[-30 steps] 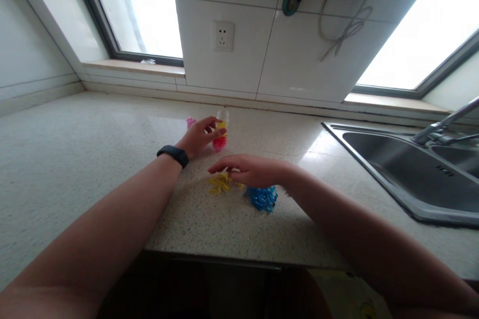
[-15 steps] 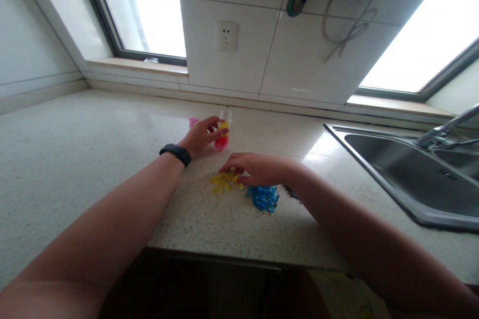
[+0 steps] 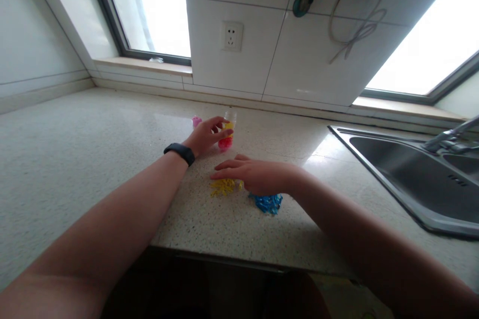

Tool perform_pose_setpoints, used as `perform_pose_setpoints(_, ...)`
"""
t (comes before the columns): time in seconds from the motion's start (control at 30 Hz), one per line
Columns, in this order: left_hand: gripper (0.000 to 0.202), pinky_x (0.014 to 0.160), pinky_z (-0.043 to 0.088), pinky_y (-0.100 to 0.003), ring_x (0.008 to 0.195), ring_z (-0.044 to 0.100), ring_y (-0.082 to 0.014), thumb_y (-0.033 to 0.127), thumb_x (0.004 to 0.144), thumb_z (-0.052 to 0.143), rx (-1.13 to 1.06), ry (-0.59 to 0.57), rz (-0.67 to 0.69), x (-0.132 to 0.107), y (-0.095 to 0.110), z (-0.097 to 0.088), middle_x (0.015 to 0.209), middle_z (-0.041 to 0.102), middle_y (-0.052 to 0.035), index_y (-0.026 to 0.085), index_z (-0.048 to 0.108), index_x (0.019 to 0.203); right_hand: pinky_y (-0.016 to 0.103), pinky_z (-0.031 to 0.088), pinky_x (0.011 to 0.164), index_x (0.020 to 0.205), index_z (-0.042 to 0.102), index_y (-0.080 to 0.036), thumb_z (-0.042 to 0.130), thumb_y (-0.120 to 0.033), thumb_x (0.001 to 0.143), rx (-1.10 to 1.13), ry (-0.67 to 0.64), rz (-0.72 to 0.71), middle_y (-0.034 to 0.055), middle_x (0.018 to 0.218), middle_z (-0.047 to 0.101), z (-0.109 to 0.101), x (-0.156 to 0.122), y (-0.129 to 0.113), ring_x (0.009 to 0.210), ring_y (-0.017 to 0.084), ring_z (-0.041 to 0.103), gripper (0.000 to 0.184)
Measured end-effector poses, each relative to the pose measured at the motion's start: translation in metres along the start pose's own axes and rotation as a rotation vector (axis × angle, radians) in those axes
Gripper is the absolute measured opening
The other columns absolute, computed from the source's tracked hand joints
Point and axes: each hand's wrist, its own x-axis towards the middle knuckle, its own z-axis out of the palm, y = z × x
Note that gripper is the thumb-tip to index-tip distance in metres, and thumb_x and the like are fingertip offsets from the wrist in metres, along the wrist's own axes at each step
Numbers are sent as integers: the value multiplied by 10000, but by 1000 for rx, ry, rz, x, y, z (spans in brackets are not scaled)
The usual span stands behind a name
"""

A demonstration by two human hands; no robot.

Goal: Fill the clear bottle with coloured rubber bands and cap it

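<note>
Right hand (image 3: 251,171) partly hides blue pile (image 3: 267,204); sink (image 3: 396,169) rightward.

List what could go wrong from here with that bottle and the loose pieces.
1. The left hand holds the clear bottle upright; a slip might topple it, perhaps spilling its contents if uncapped, which I can't make out.
2. The right hand is over the yellow pieces, with the blue pieces close by, so a careless brush could mix the colours.
</note>
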Motion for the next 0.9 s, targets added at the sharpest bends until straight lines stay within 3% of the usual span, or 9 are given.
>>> perform_pose_setpoints(0.13, 385, 612, 423, -235, 669, 508, -105, 477, 845, 690, 3, -4, 3, 0, -1, 0, 840, 579, -23, 176, 655, 1082, 391, 370, 1084, 1459, 484, -308, 438, 75, 738, -75, -21, -29, 27, 1462, 506, 3, 2, -3, 1196, 218, 498, 818)
perform_pose_setpoints(0.47, 404, 611, 421, -238, 673, 507, -109, 492, 848, 686, 16, -5, 4, 0, -3, 0, 850, 599, -32, 178, 658, 1101, 382, 408, 1045, 1266, 635, -220, 521, -71, 870, -27, 17, -53, 85, 1200, 623, 0, 10, -9, 1143, 212, 529, 438)
perform_pose_setpoints(0.57, 385, 599, 412, -235, 663, 501, -105, 489, 852, 681, 26, -7, 3, 1, -1, 0, 840, 599, -30, 175, 662, 1074, 376, 405, 1054, 1277, 633, -227, 483, -57, 873, 16, 39, -53, 85, 1188, 628, 0, 9, -7, 1141, 200, 539, 463)
perform_pose_setpoints(0.77, 381, 601, 414, -239, 660, 499, -102, 471, 844, 689, 16, -7, -11, 0, 1, 0, 843, 592, -27, 171, 666, 1077, 374, 389, 1076, 1439, 510, -251, 530, -31, 767, 26, -4, -46, 86, 1317, 572, 0, 4, -8, 1221, 223, 501, 707)
perform_pose_setpoints(0.9, 412, 618, 427, -243, 673, 512, -106, 473, 848, 687, 11, -15, -2, 0, 0, 0, 855, 594, -27, 174, 656, 1130, 386, 423, 1023, 1403, 550, -280, 582, -87, 782, -39, -18, -37, 92, 1285, 566, 0, 6, -12, 1169, 239, 514, 652)
